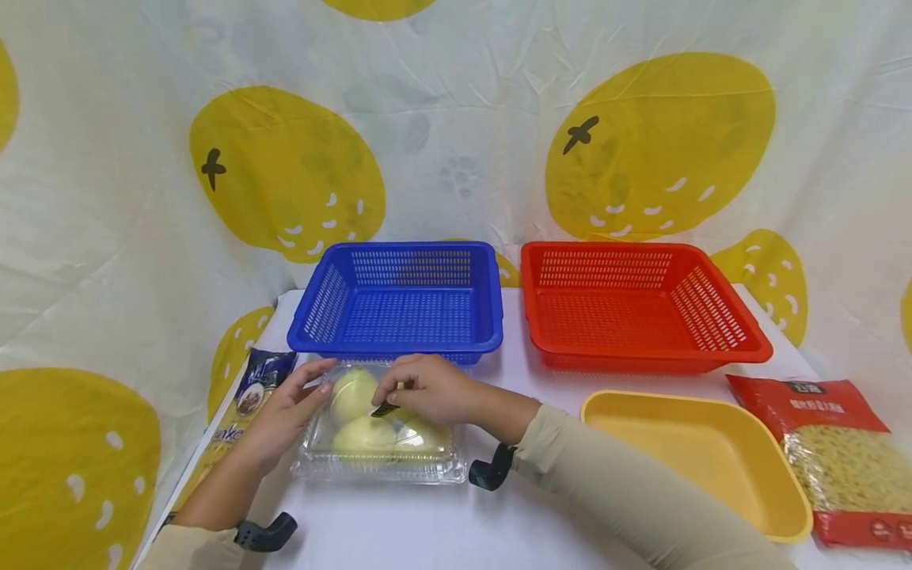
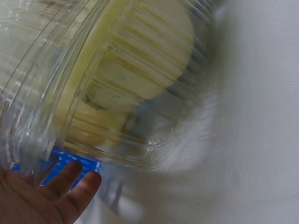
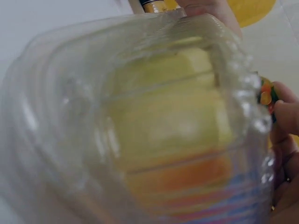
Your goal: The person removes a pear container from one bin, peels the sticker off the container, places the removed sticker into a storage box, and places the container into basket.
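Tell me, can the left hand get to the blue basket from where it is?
Probably yes. The left hand rests on the clear box, and the blue basket sits just behind that box with nothing showing between them.

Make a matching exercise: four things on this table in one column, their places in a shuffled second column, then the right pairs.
1. blue basket
2. red basket
3. yellow tray
4. clear clamshell box

a. nearest the noodle packet
b. far right of the back row
c. between both hands
d. just behind the clamshell

Pairs: 1-d, 2-b, 3-a, 4-c
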### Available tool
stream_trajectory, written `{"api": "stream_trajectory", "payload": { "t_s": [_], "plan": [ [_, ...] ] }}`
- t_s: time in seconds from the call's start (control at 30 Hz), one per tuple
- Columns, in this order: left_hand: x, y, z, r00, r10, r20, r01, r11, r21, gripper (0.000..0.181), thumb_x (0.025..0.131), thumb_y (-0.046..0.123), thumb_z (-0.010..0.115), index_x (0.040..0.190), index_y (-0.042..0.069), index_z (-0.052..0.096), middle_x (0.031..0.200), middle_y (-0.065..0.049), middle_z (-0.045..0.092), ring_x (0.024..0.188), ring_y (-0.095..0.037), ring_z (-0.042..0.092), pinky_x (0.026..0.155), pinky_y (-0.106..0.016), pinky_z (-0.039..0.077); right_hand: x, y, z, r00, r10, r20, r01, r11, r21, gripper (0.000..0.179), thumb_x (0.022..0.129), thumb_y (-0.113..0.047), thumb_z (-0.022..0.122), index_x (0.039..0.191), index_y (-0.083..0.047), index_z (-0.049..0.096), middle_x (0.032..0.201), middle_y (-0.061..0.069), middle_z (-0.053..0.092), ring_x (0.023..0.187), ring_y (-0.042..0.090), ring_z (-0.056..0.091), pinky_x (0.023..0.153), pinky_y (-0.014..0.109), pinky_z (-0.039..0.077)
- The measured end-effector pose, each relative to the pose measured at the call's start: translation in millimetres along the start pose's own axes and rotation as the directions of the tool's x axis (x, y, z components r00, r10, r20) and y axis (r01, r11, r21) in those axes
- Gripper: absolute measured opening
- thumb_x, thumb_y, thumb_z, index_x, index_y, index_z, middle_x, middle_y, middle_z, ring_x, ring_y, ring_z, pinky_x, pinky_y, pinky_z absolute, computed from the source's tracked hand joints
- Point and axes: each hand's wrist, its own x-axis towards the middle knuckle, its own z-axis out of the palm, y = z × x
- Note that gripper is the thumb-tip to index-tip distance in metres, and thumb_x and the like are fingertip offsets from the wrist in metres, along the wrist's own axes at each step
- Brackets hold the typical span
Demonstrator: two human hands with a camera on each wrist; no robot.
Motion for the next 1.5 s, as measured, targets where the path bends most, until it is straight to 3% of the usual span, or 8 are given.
{"api": "stream_trajectory", "payload": {
  "t_s": [0.27,0.47,0.83,0.97,1.07,1.2,1.4,1.5],
  "plan": [
    [0.2,-0.1,0.1,1.0,0.002,0.0,-0.002,1.0,-0.005,0.052,0.114,0.032,0.054,0.161,0.013,0.042,0.174,-0.017,0.026,0.154,-0.051,0.032,0.12,-0.071,0.029,-5.2,2.7,-1.6,0.997,-0.077,0.005,0.077,0.995,0.061,0.022,0.102,0.0,0.066,0.107,-0.013,0.084,0.109,-0.008,0.075,0.106,0.006,0.064,0.099,0.029,0.053],
    [0.4,0.3,0.6,1.0,0.019,0.003,-0.019,1.0,-0.005,0.052,0.115,0.03,0.053,0.161,0.011,0.042,0.173,-0.019,0.026,0.153,-0.052,0.032,0.12,-0.07,0.03,-12.3,-3.6,-6.6,0.999,-0.039,-0.017,0.042,0.978,0.202,0.022,0.103,-0.002,0.065,0.113,-0.009,0.083,0.114,-0.004,0.075,0.111,0.01,0.065,0.097,0.03,0.056],
    [-0.3,0.4,0.1,1.0,0.001,-0.01,-0.001,1.0,0.003,0.052,0.114,0.032,0.053,0.162,0.013,0.042,0.174,-0.018,0.024,0.154,-0.052,0.03,0.12,-0.071,0.028,-56.9,-19.0,-28.7,1.0,-0.002,-0.007,0.003,0.972,0.237,0.022,0.103,-0.001,0.065,0.114,-0.009,0.082,0.114,-0.001,0.074,0.111,0.017,0.065,0.094,0.037,0.057],
    [0.0,0.5,0.5,1.0,0.002,-0.007,-0.002,1.0,0.001,0.052,0.114,0.032,0.053,0.162,0.013,0.042,0.174,-0.018,0.024,0.155,-0.053,0.029,0.12,-0.071,0.028,-77.0,-18.9,-42.5,0.999,0.036,-0.012,-0.032,0.972,0.234,0.023,0.102,0.0,0.064,0.114,-0.007,0.082,0.112,0.0,0.075,0.11,0.021,0.066,0.091,0.034,0.059],
    [1.0,-0.2,1.0,1.0,0.003,-0.002,-0.003,1.0,-0.002,0.052,0.115,0.031,0.053,0.162,0.013,0.042,0.174,-0.018,0.025,0.154,-0.052,0.03,0.12,-0.07,0.029,-93.8,-20.6,-54.7,0.994,0.108,-0.022,-0.1,0.968,0.228,0.024,0.103,0.0,0.064,0.113,-0.01,0.083,0.111,0.001,0.074,0.109,0.024,0.066,0.091,0.032,0.06],
    [2.2,0.4,0.4,1.0,0.013,0.003,-0.013,1.0,-0.001,0.052,0.115,0.031,0.053,0.161,0.011,0.042,0.174,-0.018,0.026,0.154,-0.052,0.031,0.12,-0.07,0.03,-118.4,-23.6,-73.7,0.976,0.216,-0.017,-0.206,0.951,0.23,0.024,0.104,-0.002,0.064,0.113,-0.014,0.082,0.112,0.005,0.074,0.107,0.026,0.069,0.092,0.032,0.061],
    [2.3,2.6,-1.4,1.0,0.017,0.005,-0.017,1.0,0.001,0.053,0.115,0.031,0.053,0.162,0.01,0.041,0.174,-0.019,0.025,0.154,-0.054,0.029,0.12,-0.071,0.028,-158.1,-19.9,-101.5,0.958,0.285,-0.013,-0.273,0.929,0.25,0.022,0.106,-0.003,0.062,0.117,-0.01,0.08,0.117,0.011,0.075,0.108,0.03,0.072,0.094,0.032,0.061],
    [1.8,1.6,-1.4,1.0,0.004,0.01,-0.004,1.0,-0.005,0.053,0.115,0.031,0.053,0.162,0.01,0.041,0.174,-0.019,0.025,0.154,-0.053,0.03,0.121,-0.07,0.029,-179.6,-15.8,-112.7,0.936,0.352,-0.019,-0.338,0.912,0.232,0.021,0.106,-0.006,0.062,0.118,-0.01,0.079,0.117,0.01,0.075,0.107,0.027,0.072,0.093,0.03,0.061]
  ]
}}
